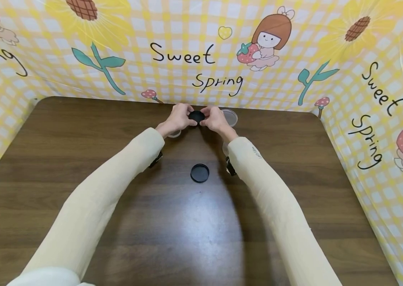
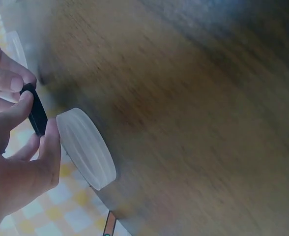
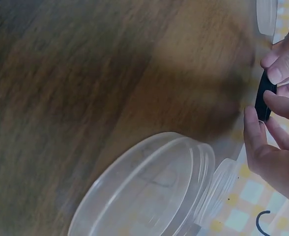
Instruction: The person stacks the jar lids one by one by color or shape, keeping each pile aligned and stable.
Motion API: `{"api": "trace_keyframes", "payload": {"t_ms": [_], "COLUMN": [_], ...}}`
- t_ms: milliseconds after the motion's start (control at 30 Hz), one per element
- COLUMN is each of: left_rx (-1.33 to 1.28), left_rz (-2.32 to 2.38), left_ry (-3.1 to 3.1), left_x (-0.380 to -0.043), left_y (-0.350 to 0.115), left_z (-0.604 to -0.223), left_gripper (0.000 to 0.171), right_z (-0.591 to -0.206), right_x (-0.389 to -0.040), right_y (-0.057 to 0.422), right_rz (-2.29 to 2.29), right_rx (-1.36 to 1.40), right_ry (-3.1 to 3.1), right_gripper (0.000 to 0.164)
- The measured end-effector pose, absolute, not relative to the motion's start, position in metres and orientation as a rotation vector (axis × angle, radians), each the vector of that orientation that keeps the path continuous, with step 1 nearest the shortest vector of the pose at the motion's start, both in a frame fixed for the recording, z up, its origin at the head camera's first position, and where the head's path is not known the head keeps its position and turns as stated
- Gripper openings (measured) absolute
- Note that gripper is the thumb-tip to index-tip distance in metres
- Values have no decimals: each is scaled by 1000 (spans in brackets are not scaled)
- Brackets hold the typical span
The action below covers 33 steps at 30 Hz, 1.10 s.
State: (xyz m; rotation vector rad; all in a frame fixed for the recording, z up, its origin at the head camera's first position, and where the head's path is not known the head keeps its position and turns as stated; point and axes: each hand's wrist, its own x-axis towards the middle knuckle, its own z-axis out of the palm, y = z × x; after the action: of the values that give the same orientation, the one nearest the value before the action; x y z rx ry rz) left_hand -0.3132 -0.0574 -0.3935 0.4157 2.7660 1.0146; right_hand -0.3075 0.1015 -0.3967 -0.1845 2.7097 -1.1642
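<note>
Together, the left hand [image 1: 180,116] and right hand [image 1: 214,118] pinch a black lid [image 1: 197,116], the right partly hiding a clear dish [image 1: 231,118].

We find the held black lid [image 1: 197,116] partly covered at both sides by the left hand [image 1: 178,117] and the right hand [image 1: 215,118]. Left of that lid, a pale round piece [image 1: 174,134] is mostly hidden beneath the left wrist [image 1: 162,128]. Right of it, the right hand overlaps a clear disc [image 1: 230,118]; below the lid and rightward, what appears a translucent piece [image 1: 225,149] shows only a sliver beside the right sleeve [image 1: 272,182], whose print [image 1: 256,152] is illegible.
</note>
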Motion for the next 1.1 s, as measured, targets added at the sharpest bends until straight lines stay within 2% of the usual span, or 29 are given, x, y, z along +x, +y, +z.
{"api": "trace_keyframes", "payload": {"t_ms": [333, 1100], "left_rx": [402, 362], "left_rz": [1129, 1288], "left_ry": [2782, 2691], "left_x": [-317, -283], "left_y": [-55, -62], "left_z": [-384, -381], "left_gripper": [44, 40], "right_z": [-386, -380], "right_x": [-304, -278], "right_y": [110, 114], "right_rz": [-1365, -1391], "right_rx": [-170, -193], "right_ry": [2667, 2608], "right_gripper": [42, 45]}}
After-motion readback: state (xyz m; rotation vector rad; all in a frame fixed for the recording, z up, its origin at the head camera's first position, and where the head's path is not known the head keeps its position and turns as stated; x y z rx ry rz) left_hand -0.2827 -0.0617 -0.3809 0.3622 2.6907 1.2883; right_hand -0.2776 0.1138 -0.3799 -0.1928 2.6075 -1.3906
